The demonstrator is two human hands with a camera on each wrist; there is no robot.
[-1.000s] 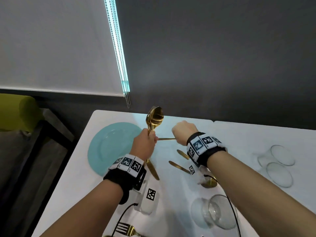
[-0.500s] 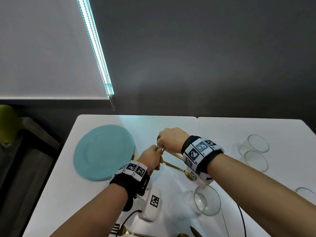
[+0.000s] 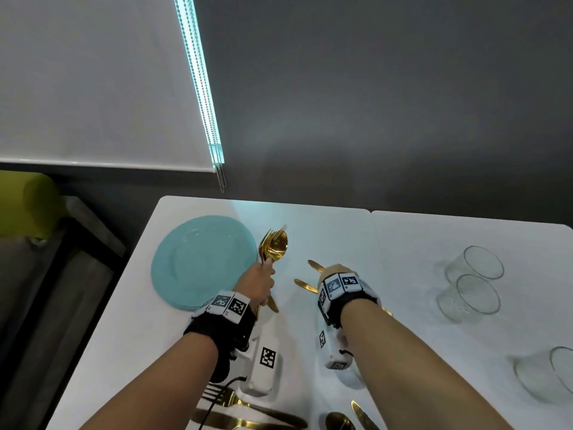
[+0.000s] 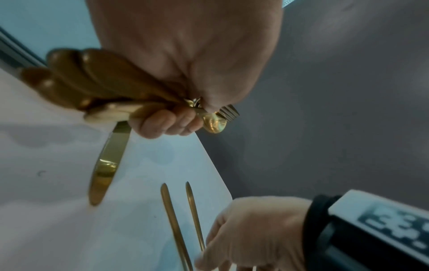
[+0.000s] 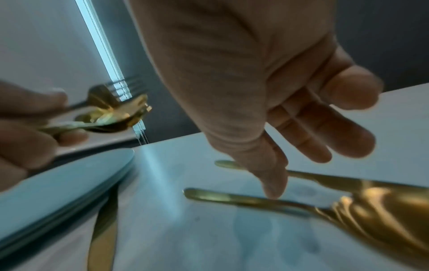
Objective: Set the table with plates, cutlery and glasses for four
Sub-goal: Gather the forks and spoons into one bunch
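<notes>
Left hand [image 3: 259, 283] fist-grips a bundle of gold cutlery [image 3: 274, 248] (spoons and at least one fork, bowls and tines pointing up) just beside the right rim of the stack of teal plates [image 3: 201, 262], near the white table's [image 3: 434, 243] far left corner. A gold knife [image 4: 105, 165] lies on the table under that hand. Right hand [image 5: 267, 95] hovers low over two gold handles [image 3: 310, 276] lying side by side, fingers loosely spread, gripping nothing; a fingertip is close to one handle, contact unclear. Clear glasses [image 3: 471, 283] sit near the right edge. More gold cutlery [image 3: 248, 411] at the near edge.
</notes>
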